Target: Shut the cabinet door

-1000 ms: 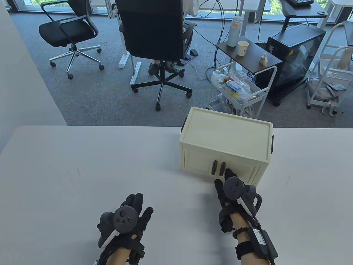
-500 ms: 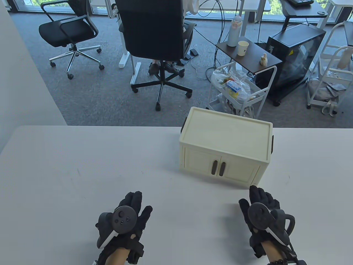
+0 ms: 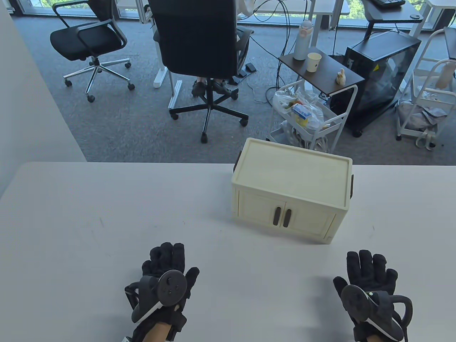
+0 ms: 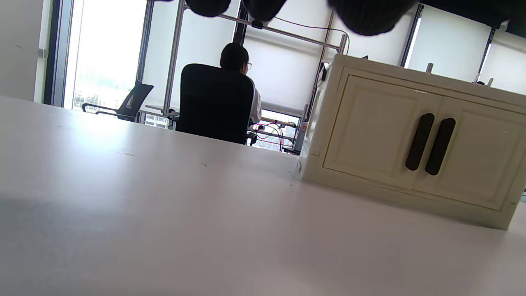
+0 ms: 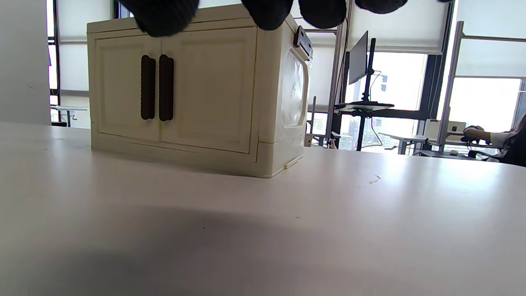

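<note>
Table view: sitting beyond both hands, nearer the right hand, a boxy cream plastic cabinet, both paneled doors lying flush, two dark oblong handles side by side. Lying flat on the smooth white table, left hand and right, fingers spread, gripping nothing.

Left wrist view: showing knit black fingertips hanging above; cabinet ahead to the right.

Right wrist view: showing fingertips above; cabinet ahead to the left.
</note>
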The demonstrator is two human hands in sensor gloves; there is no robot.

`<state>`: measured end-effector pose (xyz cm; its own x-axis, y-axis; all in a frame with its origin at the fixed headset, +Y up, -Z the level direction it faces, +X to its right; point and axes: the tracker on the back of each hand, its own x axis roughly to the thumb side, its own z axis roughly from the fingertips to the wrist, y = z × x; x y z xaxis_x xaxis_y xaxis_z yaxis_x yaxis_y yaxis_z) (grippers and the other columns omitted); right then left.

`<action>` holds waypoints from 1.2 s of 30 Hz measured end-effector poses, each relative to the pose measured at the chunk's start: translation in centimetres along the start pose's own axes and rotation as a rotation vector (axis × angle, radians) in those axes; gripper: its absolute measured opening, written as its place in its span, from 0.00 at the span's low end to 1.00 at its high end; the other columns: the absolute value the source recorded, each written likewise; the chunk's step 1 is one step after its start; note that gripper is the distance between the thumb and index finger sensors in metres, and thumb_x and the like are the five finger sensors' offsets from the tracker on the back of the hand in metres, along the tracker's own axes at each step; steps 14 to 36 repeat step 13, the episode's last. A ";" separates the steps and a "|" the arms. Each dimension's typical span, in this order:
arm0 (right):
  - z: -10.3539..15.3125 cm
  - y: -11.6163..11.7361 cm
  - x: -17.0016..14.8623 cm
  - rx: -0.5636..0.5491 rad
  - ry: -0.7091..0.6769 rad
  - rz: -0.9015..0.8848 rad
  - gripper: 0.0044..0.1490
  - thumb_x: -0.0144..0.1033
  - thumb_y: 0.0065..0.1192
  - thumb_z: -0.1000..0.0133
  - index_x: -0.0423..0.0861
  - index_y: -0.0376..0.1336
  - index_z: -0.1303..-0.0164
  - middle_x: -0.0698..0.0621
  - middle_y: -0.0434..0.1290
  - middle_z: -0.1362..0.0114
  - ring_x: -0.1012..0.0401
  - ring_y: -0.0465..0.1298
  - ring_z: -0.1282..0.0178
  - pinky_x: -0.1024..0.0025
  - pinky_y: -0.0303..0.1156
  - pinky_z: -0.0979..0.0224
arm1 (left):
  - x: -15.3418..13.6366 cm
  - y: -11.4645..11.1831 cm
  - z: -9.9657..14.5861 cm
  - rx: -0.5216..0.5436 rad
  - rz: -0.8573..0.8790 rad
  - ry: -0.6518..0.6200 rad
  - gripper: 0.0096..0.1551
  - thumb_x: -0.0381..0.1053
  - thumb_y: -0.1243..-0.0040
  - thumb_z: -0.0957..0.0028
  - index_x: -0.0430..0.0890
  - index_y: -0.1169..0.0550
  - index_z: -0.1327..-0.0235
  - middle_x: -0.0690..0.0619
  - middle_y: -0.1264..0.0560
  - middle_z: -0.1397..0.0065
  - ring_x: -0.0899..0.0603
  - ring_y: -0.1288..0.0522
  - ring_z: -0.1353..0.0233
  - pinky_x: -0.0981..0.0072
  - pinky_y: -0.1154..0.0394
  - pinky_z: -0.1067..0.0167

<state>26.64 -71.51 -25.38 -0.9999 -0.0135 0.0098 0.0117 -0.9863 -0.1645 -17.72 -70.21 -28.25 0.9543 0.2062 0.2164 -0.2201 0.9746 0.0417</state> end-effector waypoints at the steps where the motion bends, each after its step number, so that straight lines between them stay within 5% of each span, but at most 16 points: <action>1: 0.0 0.0 -0.2 0.000 0.005 -0.014 0.49 0.53 0.49 0.36 0.33 0.43 0.16 0.27 0.44 0.15 0.27 0.45 0.20 0.21 0.47 0.28 | 0.1 0.0 0.0 -0.003 -0.013 -0.005 0.46 0.61 0.53 0.35 0.35 0.47 0.14 0.26 0.54 0.16 0.16 0.52 0.20 0.15 0.51 0.34; 36: 0.1 -0.1 0.2 0.016 -0.006 -0.120 0.49 0.53 0.48 0.36 0.33 0.43 0.15 0.27 0.44 0.15 0.26 0.45 0.20 0.20 0.46 0.28 | 0.0 -0.3 0.4 -0.026 0.003 0.021 0.46 0.61 0.53 0.35 0.36 0.47 0.14 0.26 0.53 0.16 0.16 0.50 0.20 0.16 0.49 0.34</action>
